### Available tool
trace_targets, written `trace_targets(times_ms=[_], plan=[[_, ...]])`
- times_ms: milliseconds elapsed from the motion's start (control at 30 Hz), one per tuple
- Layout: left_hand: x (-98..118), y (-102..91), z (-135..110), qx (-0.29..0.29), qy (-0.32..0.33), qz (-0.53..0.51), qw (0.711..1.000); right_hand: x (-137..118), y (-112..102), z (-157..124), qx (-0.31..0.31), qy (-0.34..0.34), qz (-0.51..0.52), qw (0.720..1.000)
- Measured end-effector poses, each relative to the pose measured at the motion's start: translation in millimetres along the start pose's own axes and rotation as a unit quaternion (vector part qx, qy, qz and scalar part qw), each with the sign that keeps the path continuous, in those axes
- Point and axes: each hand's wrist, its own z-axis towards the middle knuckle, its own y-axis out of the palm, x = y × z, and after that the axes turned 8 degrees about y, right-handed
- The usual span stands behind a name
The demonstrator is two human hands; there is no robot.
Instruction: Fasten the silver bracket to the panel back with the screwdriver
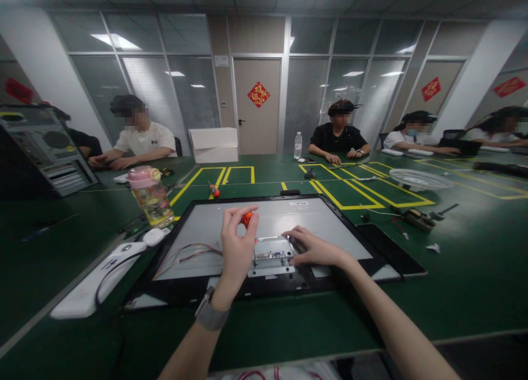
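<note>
Nearest us, two forearms [388,311] extend forward. We note the left hand [239,234] pinching an orange handle [247,219] at the metal bracket [270,269] on the panel [193,220]; the right hand [317,247] touches the bracket, grip undeterminable.

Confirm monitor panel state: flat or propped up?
Flat. The monitor panel lies on the green table, grey back up, the metal port bracket between left hand and right hand.

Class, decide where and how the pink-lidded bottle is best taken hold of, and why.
Probably around its see-through body, below the pink lid, coming from its left: the body is roughly cylindrical and stands on its base, while the black-framed panel lies to its right and a white case sits in front.
</note>
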Motion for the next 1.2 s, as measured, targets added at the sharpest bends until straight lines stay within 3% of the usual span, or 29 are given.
trace_targets(times_ms=[167,1200], plan=[[-0.6,-1.7,0.5,-0.013,0.003,-0.036,0.999,1.0,0.2,0.2,0.001,-0.004,0.000,1.000],[-1.9,-1.6,0.2,-0.005,-0.004,-0.015,1.000,2.3,1.0,0.3,0.001,-0.002,0.005,1.000]])
